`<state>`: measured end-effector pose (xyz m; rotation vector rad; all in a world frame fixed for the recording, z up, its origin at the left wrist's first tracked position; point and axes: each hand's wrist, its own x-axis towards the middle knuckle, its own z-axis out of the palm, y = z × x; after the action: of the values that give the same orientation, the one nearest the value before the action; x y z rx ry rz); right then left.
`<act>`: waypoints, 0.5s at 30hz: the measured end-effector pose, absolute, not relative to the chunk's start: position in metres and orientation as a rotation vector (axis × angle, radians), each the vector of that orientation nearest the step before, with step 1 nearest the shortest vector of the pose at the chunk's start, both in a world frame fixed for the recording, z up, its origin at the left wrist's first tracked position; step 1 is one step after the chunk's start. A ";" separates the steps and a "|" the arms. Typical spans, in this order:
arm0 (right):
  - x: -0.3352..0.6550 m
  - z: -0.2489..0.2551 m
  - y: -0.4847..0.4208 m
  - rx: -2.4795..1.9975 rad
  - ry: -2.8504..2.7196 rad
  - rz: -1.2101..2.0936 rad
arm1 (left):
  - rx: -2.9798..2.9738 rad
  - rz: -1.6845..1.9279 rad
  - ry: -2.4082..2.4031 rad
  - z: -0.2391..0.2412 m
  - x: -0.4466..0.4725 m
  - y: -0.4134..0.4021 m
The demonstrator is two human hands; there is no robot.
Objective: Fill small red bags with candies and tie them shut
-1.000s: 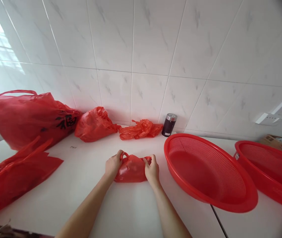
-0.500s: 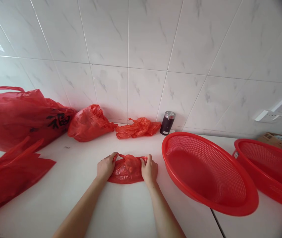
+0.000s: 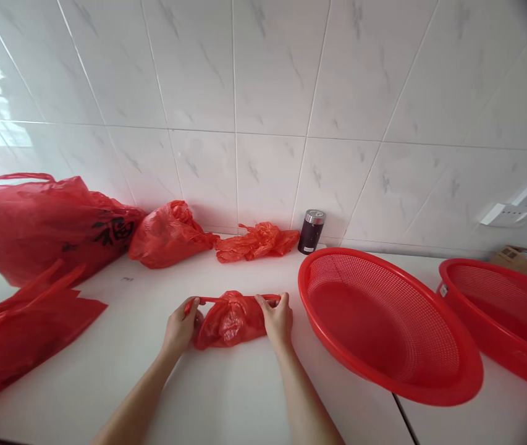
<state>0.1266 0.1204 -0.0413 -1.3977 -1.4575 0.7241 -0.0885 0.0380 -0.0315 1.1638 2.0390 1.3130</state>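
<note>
Now the person's left hand [image 3: 180, 328] and right hand [image 3: 277, 318] are both gripping a small red plastic bag [image 3: 228, 321] that is lying on the white countertop [image 3: 226, 395], straight in front of them. Compared with half a second ago, the hands are standing farther apart and the bag's handles are being stretched into a taut band between them, while the body of the bag is bunching into a crumpled lump below — so the work on this bag is judged to be moving along, the plastic gathering tighter rather than lying spread out.

Close to the right hand, the rim of a large red colander basket [image 3: 386, 324] is sitting just beside the bag, leaving little room on that side; a second red basket [image 3: 504, 318] is lying beyond it. To the left there is open counter before a flat red bag [image 3: 22, 327] near the edge. Farther back, along the tiled wall [image 3: 263, 111], a big printed red bag [image 3: 45, 225], a stuffed red bag [image 3: 168, 233], a crumpled red bag [image 3: 256, 241] and a dark jar [image 3: 311, 232] are standing well apart from the hands.
</note>
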 end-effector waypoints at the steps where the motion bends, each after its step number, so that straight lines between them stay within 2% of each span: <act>1: 0.126 -0.042 0.120 -1.387 -1.440 0.742 | 1.152 1.320 2.025 -0.032 -0.088 0.033; 6: 0.124 -0.045 0.120 -1.318 -1.383 0.814 | 1.105 1.308 2.014 -0.029 -0.092 0.019; 10: 0.127 -0.043 0.123 -1.207 -1.373 0.922 | 1.144 1.303 2.065 -0.007 -0.098 0.024; 13: 0.129 -0.039 0.123 -1.116 -1.371 0.988 | 1.395 1.402 2.235 0.018 -0.087 0.033; 15: 0.129 -0.037 0.120 -1.061 -1.380 1.021 | 1.738 1.293 2.215 0.029 -0.071 0.041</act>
<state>0.1286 0.1202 -0.0367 -1.0608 -1.3801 1.0213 -0.0710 0.0408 0.0292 1.7379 2.2148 1.2932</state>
